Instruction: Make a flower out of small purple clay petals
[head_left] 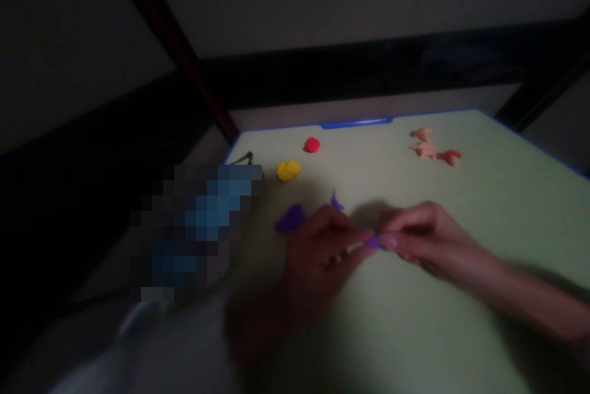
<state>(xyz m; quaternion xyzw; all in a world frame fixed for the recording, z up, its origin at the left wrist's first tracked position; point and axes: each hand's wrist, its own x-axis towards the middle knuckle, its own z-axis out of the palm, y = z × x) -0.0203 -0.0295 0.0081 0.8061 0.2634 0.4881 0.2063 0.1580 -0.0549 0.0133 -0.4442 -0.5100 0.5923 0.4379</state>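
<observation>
Both my hands meet over a pale green board (415, 320). My left hand (318, 249) and my right hand (415, 237) pinch a small bit of purple clay (374, 241) between their fingertips, fingers closed on it. A larger purple lump (290, 219) lies just left of my left hand. A small purple scrap (336, 200) sits above my left hand's fingers.
A yellow clay lump (288, 170) and a red one (312, 144) lie at the board's far left. A pinkish-orange clay figure (431, 148) with a red end lies at the far right. The board has a blue rim (357, 122). A blurred-out patch covers the left.
</observation>
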